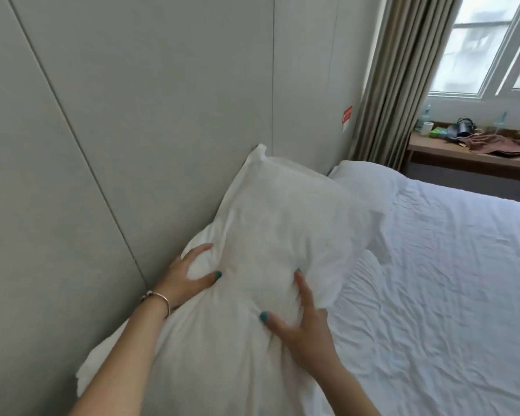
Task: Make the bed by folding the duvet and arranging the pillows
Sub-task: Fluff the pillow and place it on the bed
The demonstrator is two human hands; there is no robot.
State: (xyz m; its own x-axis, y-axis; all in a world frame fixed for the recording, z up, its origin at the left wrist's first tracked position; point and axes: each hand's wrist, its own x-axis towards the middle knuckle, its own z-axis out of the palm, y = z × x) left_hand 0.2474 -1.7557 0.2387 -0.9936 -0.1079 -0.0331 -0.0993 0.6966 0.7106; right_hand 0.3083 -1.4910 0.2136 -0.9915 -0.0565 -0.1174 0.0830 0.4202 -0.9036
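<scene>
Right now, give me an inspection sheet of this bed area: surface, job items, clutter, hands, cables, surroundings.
Surface: white wrinkled bed sheet covers the mattress.
Job's things: plump white fabric pillow leans against the grey padded wall panel; second white pillow lies behind it; duvet not identifiable.
Clutter: brown crumpled cloth, a black object, a paper roll and bottles on the wooden window shelf.
Hands: left hand grips the pillow's wall side; right hand grips its front, fingers dug in.
Cables: nothing seen.
Surroundings: beige curtain, white-framed window, red wall sticker.
</scene>
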